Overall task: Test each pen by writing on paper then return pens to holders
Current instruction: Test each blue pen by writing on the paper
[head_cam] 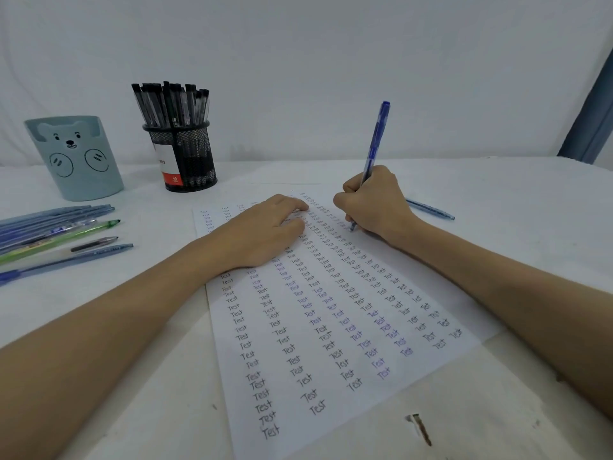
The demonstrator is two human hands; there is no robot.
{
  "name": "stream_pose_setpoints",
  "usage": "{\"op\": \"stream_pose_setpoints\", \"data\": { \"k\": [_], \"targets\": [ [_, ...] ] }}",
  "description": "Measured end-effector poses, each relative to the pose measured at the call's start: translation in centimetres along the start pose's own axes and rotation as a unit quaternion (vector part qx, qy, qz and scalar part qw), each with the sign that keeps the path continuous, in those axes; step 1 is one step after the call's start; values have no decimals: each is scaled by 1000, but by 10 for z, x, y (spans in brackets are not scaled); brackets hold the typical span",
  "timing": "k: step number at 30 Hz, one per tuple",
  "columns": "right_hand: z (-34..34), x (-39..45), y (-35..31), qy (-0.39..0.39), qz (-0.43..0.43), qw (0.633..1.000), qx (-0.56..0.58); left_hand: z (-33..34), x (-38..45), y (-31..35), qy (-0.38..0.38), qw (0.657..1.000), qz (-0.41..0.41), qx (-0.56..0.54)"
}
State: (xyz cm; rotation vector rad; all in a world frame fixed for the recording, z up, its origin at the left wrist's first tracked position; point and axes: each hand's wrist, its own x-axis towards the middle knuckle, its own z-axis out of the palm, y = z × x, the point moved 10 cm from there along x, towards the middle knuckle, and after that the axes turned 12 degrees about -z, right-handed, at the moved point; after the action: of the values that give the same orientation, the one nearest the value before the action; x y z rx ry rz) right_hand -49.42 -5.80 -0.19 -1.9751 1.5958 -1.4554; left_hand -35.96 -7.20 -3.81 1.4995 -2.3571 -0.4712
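A white sheet of paper (335,327) covered in columns of the word "Test" lies in front of me. My right hand (371,204) grips a blue pen (376,144), its tip touching the paper near the upper right columns. My left hand (262,230) rests flat on the paper's upper part. A black mesh holder (182,157) full of black pens stands at the back. Left of it stands a pale blue bear holder (74,157), in which no pens show.
Several loose pens (56,234), blue ones and a green one, lie on the white table at the left. One more blue pen (431,209) lies behind my right wrist. A dark tear (421,428) marks the table cover near the front edge.
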Motion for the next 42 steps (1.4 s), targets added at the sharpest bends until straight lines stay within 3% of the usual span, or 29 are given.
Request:
{"op": "stream_pose_setpoints", "data": {
  "k": [34, 42],
  "targets": [
    [-5, 0, 4, 25, 6, 999, -21, -1, 0, 0, -1, 1000, -1, 4],
    [-9, -6, 24, 8, 159, 973, 165, -1, -1, 1, -1, 1000, 4, 0]
  ]
}}
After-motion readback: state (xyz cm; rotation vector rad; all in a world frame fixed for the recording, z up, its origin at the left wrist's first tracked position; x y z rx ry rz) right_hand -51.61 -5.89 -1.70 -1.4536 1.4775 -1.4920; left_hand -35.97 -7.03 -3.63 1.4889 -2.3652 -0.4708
